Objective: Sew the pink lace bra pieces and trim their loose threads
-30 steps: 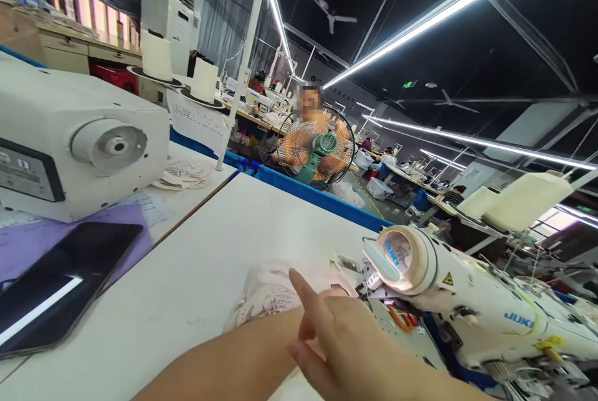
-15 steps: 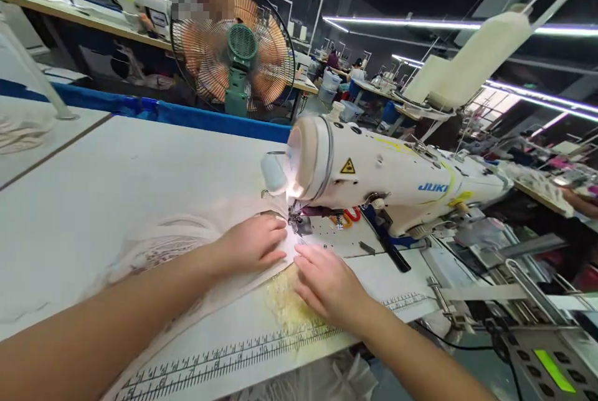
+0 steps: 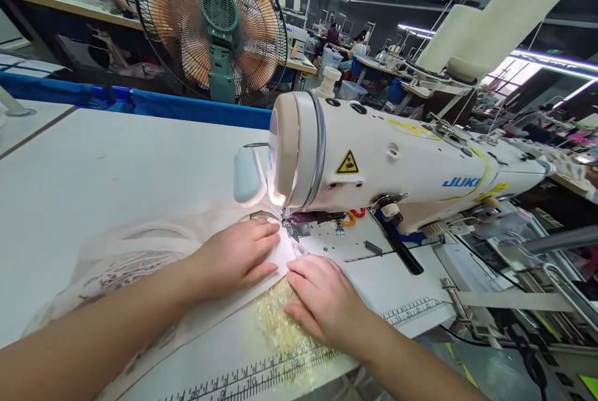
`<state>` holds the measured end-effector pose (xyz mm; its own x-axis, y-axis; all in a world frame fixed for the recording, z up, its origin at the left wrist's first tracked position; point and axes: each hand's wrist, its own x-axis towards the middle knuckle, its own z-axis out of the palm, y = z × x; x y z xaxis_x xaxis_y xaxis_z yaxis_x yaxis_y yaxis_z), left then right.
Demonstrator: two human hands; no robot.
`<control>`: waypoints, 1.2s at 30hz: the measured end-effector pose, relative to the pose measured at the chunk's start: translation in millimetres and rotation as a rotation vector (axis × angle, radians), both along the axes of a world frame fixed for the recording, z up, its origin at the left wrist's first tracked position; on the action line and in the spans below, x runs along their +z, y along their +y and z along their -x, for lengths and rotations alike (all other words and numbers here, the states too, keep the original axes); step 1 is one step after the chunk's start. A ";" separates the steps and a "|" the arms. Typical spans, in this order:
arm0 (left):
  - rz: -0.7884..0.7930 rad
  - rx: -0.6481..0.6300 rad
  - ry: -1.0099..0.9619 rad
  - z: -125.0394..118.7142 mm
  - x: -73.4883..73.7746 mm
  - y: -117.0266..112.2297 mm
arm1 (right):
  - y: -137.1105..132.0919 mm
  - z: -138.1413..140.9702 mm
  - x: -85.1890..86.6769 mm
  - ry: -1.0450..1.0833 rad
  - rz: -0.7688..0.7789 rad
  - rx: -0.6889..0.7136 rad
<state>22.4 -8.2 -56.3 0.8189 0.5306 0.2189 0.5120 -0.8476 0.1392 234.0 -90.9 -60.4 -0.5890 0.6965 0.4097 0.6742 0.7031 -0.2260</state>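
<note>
A sheer pale pink fabric (image 3: 135,251) with a lace-like pattern lies across the sewing table, its edge under the needle area of a white sewing machine (image 3: 374,158). My left hand (image 3: 238,254) rests flat on the fabric just left of the presser foot (image 3: 290,225), fingers stretched toward it. Close by on the right, my right hand (image 3: 322,295) has its fingers closed at the fabric's edge, in front of the foot. Beside its fingertips shows a thin, pale, pointed piece (image 3: 299,248) that I cannot make out. The needle tip is hidden.
Yellowed clear tape (image 3: 275,314) and a printed ruler scale (image 3: 252,379) run along the table's front. Right of the foot lie small orange-handled scissors (image 3: 349,219) and a black bar (image 3: 402,251). A large fan (image 3: 217,21) stands behind the blue edging (image 3: 187,107).
The view has moved closer to the machine, which now looks larger. Both hands keep nearly the same places on the fabric beside the presser foot.
</note>
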 end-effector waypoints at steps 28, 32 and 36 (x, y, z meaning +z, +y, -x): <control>-0.138 -0.012 -0.011 -10.5 3.7 -5.4 | 0.3 -10.3 4.5 -0.012 0.128 0.019; -0.136 -0.010 0.002 -11.2 5.2 -5.1 | 0.2 -11.3 5.1 0.004 0.108 0.024; -0.159 -0.007 0.011 -11.7 5.3 -5.3 | 0.4 -11.4 3.5 0.009 0.093 0.017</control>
